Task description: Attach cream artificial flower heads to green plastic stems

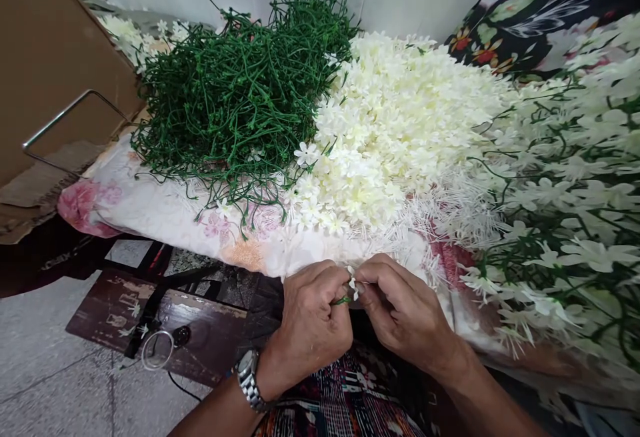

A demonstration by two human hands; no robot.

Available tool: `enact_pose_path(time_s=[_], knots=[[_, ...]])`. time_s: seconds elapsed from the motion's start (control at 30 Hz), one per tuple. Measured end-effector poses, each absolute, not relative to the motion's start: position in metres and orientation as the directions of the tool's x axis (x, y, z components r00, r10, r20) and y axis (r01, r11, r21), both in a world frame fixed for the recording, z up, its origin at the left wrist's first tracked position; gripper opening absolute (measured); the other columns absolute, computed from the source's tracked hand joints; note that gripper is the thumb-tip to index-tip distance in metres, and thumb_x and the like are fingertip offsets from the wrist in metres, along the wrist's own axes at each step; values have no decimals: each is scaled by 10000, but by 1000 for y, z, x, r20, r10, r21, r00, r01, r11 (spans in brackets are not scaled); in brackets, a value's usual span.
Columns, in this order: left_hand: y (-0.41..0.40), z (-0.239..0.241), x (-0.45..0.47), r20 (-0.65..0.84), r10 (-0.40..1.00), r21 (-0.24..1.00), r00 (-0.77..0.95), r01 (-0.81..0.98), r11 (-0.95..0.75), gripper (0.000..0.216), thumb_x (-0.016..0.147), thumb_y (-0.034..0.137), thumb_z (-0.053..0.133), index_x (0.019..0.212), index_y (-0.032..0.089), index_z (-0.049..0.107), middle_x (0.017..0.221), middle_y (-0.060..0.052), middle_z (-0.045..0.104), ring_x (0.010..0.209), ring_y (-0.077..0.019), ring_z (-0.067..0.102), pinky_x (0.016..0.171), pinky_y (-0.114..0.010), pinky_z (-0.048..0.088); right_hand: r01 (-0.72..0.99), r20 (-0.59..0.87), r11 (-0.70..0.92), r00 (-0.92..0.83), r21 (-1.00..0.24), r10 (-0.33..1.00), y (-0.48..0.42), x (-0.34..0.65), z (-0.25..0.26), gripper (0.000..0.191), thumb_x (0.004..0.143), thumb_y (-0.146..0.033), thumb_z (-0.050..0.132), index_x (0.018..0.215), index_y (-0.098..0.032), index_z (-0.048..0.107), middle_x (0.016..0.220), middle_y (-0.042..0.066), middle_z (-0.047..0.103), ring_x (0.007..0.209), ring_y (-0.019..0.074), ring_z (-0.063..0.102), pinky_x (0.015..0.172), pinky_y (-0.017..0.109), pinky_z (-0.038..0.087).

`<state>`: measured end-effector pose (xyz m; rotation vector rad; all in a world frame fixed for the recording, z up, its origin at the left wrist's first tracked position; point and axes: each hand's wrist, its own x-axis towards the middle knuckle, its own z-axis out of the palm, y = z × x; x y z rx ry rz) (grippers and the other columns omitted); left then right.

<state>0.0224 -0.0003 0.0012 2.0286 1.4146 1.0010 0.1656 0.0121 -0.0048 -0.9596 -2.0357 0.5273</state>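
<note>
My left hand (316, 310), a watch on its wrist, is closed in a pinch on a green artificial stem (342, 301). Only a short bit of that stem shows between the fingers. Thumb and forefinger of my right hand (407, 313) are pinched together at a small white artificial flower (352, 279), which sits between both hands. My fingers hide much of the flower. Just beyond my hands lies a heap of loose white blossoms (395, 123). Thin white stamens (465, 213) are spread along its front and right side.
A large tangle of green stems (240, 97) lies at the back left on the floral cloth (165, 203). Assembled white flowers on stems (600, 250) fill the right side. A cardboard sheet (55, 57) and metal handle (75, 105) stand left; a worn wooden board (200, 330) is below.
</note>
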Motion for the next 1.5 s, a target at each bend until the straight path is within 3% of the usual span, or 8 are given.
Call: enact_pose_path(time_s=[0.17,0.43,0.67,0.77,1.5], knots=[[1,0,22,298,930,720,216,588,-368,249,642,1,392,572,200,259,522,39,313,493,-101,328,484,-238,235,440,506,634,-383,-636,773,12,165,-6,125,852,-45,432,850,-155,490,705,20,495,630,107,495,561,223,450],[-1,5,13,300,930,791,212,489,-367,170,772,34,437,676,152,513,569,20,459,531,-96,451,514,-200,351,404,505,606,-336,-685,795,11,170,0,84,841,-90,503,879,-158,531,742,22,552,672,108,547,592,226,471],[-4,5,10,503,839,644,209,556,-525,166,813,42,459,730,134,571,580,-3,482,550,-117,445,505,-229,352,420,489,581,-313,-697,814,6,168,6,64,832,-86,513,850,-143,536,720,16,535,651,96,524,579,217,453],[-5,4,11,519,816,602,254,569,-560,163,809,31,464,790,130,592,596,-14,515,560,-124,454,517,-240,365,422,485,577,-311,-700,817,5,167,7,69,835,-79,500,822,-138,534,700,16,526,626,91,511,558,213,440],[6,-7,23,505,832,603,230,595,-531,221,673,-7,388,581,186,445,516,27,374,486,-113,362,461,-230,292,478,518,588,-285,-652,806,10,162,-1,150,825,-45,432,777,-175,489,628,-12,485,552,91,465,504,205,416]])
